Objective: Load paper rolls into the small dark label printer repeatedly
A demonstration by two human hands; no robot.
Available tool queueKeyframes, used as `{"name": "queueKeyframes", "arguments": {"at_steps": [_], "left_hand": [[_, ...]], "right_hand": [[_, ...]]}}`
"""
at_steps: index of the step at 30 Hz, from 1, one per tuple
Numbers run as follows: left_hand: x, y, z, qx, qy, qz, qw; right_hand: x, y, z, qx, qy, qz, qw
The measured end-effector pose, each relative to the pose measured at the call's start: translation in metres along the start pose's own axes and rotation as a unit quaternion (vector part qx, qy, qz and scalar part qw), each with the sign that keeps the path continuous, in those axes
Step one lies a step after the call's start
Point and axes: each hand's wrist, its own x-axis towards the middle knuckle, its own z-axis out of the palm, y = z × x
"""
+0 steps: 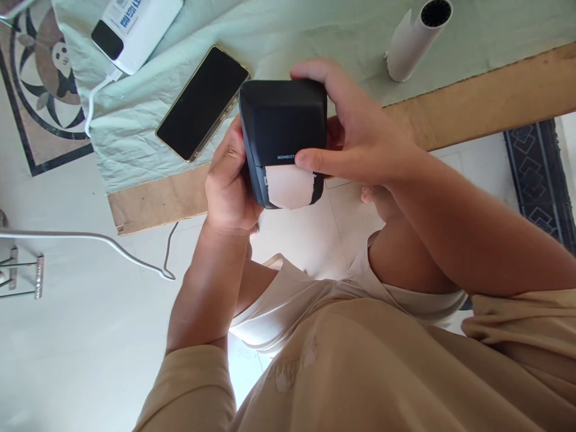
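A black label printer (283,123) marked NIIMBOT is held up in front of the table's near edge. Out of its slot, on the side facing me, hangs a white paper label (290,186). My left hand (229,180) grips the printer's left side, its fingers partly hidden underneath. My right hand (351,126) is wrapped round the right side, the thumb resting on the lid beside the lettering and the index finger at the far corner. Just left of the printer, a smartphone (202,102) with a dark screen lies on the green cloth.
The green cloth (288,30) covers a table with a bare wooden edge (477,99). A white power bank (148,30) with a white cable (91,102) lies at the far left. At the right stands a white cylinder (411,51). A grey-white wire (90,234) crosses the left side.
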Motion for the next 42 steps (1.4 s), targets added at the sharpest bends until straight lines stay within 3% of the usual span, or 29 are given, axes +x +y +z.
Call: {"name": "queueKeyframes", "arguments": {"at_steps": [5,9,13,17,24,26,28,30,32,37,42], "left_hand": [[0.002,0.0,-0.004,-0.026,0.01,0.001,1.0],[-0.001,0.003,0.001,-0.072,-0.009,-0.038,0.997],[-0.005,0.005,0.005,-0.05,-0.028,0.004,0.998],[-0.004,0.002,0.001,0.007,-0.033,0.004,0.999],[-0.003,-0.003,-0.004,0.024,-0.04,0.001,0.999],[-0.005,-0.002,-0.001,0.037,-0.028,0.002,0.999],[-0.007,0.0,0.002,0.056,-0.026,0.002,0.998],[-0.008,0.002,0.005,0.075,-0.043,0.006,0.996],[-0.009,0.003,0.006,0.086,-0.057,0.012,0.995],[-0.008,0.001,0.003,0.101,-0.056,0.007,0.993],[-0.009,0.0,0.005,0.096,-0.04,-0.011,0.994]], "right_hand": [[0.002,0.001,0.0,0.074,-0.01,-0.029,0.997],[0.0,-0.003,0.002,0.037,0.014,-0.045,0.998],[0.0,-0.006,0.004,-0.033,0.124,-0.044,0.991],[0.002,-0.007,0.004,-0.032,0.234,-0.072,0.969],[0.003,-0.012,0.003,0.072,0.308,-0.126,0.94],[0.001,-0.013,0.001,0.007,0.289,-0.129,0.948],[-0.002,-0.015,-0.001,-0.145,0.216,-0.103,0.96],[-0.004,-0.02,-0.001,-0.28,0.131,-0.058,0.949],[-0.007,-0.026,0.0,-0.345,0.095,-0.019,0.933],[-0.009,-0.034,0.001,-0.38,0.035,0.025,0.924],[-0.011,-0.03,-0.008,-0.316,0.021,0.007,0.949]]}}
